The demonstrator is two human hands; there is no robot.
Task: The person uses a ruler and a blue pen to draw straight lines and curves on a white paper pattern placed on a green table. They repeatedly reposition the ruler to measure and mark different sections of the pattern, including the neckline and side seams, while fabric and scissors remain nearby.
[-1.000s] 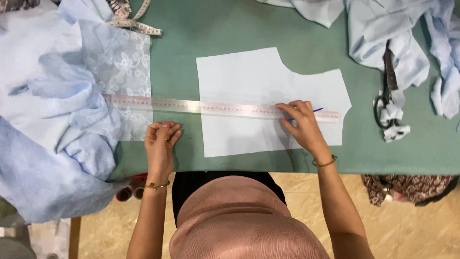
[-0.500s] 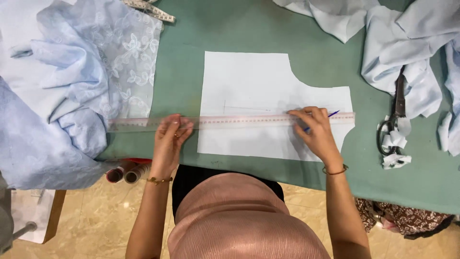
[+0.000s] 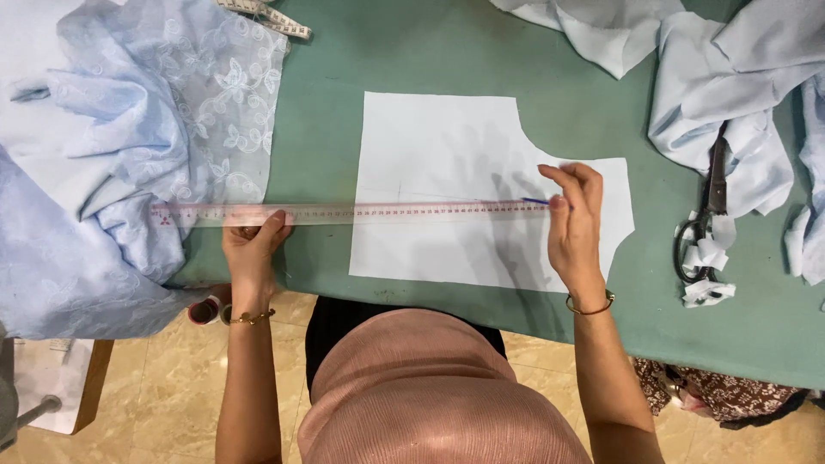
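Pen (image 3: 534, 201) mostly hidden under right hand (image 3: 574, 225).

Views: one, the head view.
Position: above the person, over the near edge of the flat green-covered table (image 3: 412, 51); the top of the head in a pleated salmon-pink cloth covering (image 3: 430, 395) fills the lower middle.
Direction: almost straight down, the table's far side toward the top of the frame.
Nearness: close; both forearms run up from the bottom edge, the left hand (image 3: 252, 249) and the right hand (image 3: 574, 223) near mid-height.
Coverage: table across the upper two thirds, glossy beige marbled tile floor (image 3: 172, 387) along the bottom.
Cut off: pale blue fabric heaps at the left and upper right edges.
Shared ground: none, only one view.
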